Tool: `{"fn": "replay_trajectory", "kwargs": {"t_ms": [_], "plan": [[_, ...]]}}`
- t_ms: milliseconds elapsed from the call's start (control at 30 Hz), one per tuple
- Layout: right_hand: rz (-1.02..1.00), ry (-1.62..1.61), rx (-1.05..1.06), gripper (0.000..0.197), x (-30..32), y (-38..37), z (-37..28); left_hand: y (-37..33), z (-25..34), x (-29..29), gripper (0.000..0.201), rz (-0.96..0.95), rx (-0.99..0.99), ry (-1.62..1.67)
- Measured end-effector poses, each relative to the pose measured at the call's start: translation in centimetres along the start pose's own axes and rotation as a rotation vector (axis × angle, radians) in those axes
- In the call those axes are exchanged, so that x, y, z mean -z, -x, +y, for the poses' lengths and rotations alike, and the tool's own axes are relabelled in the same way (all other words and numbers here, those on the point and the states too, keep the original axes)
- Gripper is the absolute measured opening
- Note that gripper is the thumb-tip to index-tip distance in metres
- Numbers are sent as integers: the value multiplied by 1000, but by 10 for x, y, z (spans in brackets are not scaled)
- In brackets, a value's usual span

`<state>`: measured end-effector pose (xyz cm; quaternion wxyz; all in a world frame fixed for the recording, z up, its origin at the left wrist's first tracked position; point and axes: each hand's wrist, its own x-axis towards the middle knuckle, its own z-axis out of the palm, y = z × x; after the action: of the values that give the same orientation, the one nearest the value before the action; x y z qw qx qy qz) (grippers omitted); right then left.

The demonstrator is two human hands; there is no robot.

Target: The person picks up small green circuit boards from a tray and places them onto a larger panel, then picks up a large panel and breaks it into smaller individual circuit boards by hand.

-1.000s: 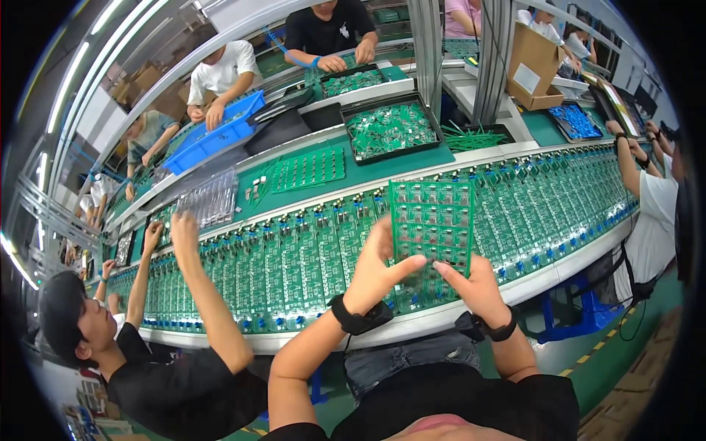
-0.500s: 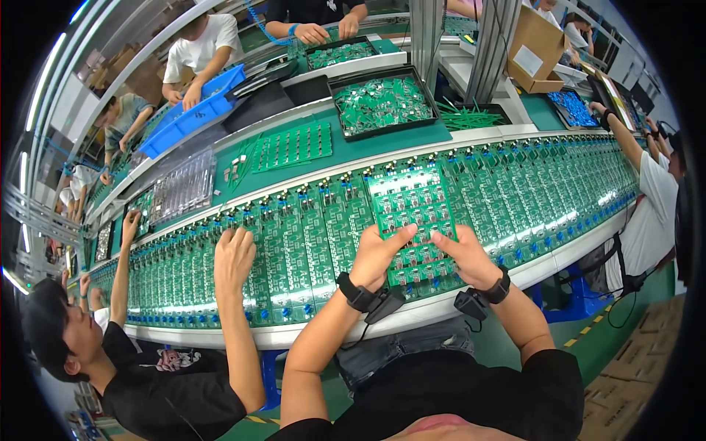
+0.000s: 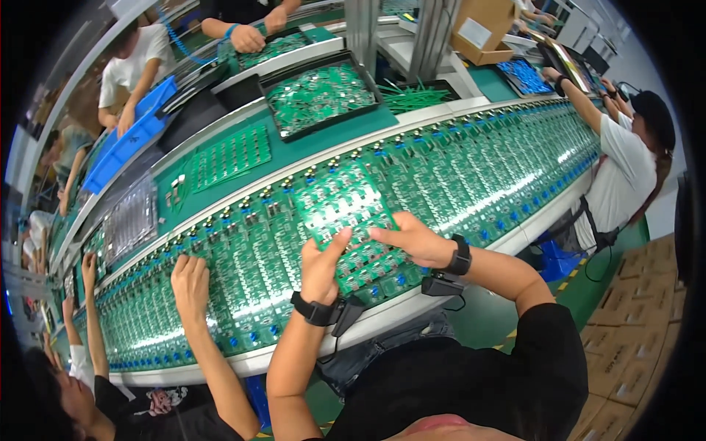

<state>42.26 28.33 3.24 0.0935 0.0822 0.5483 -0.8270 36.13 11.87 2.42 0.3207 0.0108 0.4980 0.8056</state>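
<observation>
While L hand (image 3: 320, 271) holds 1 PCB (image 3: 347, 204), R hand (image 3: 424, 243) grips opp. side.

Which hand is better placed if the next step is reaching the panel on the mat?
Likely the left hand: the other panel, on the green mat, lies ahead and to its left. The right hand, gripping the right side of the held panel, would have to reach across.

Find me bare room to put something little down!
The green mat has a bare strip between the flat green circuit panel, the black rectangular tray and the pale rail. The long row of green boards is crowded; above it, the person's left hand and right hand hold another rectangular green panel.
</observation>
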Motion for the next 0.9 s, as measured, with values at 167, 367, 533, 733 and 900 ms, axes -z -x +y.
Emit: {"fn": "replay_trajectory", "kwargs": {"t_ms": [167, 367, 533, 733, 900], "plan": [[-71, 15, -33, 28, 3, -12, -7, -1, 2, -3, 25, 65, -85, 33], [-108, 357, -23, 26, 4, -26, -28, -5, 5, 2, 24, 139, -125, 27], [-144, 841, -143, 24, 33, -48, -29, 0, 10, -3, 22, 75, -155, -227], [-215, 239, 16, 22, 17, -29, -18, 5, 11, -11, 24, 91, -33, -150], [-214, 34, 23, 20, 20, -28, -5, 4, 9, -12, 25, 63, 0, -28]]}}
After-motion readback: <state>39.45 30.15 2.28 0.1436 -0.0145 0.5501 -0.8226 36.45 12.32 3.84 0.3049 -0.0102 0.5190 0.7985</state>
